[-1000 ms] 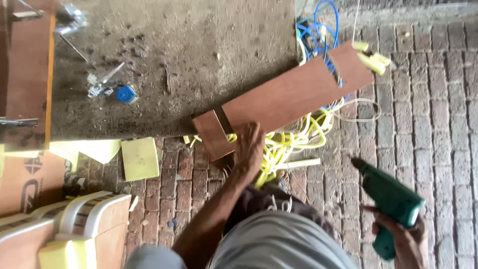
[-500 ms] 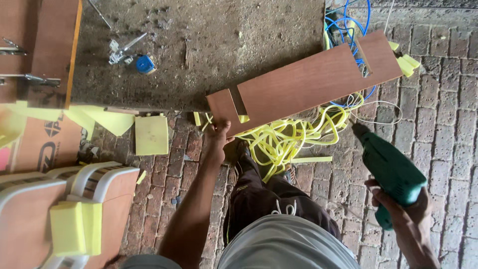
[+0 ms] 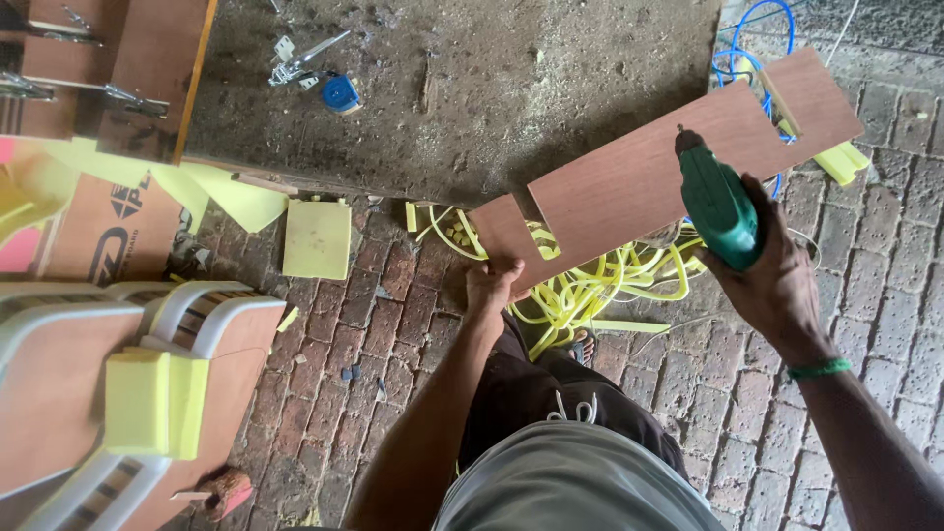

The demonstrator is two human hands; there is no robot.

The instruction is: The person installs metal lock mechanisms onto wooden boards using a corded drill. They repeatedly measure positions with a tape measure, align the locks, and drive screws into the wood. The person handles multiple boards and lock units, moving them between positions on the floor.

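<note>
Head view | boards: one notched board (image 3: 639,187) | drills: one green drill (image 3: 718,202)

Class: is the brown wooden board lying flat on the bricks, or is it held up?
Held up. The left hand grips the brown wooden board at its lower end, above the yellow cord; the right hand holds a green drill on it.
</note>
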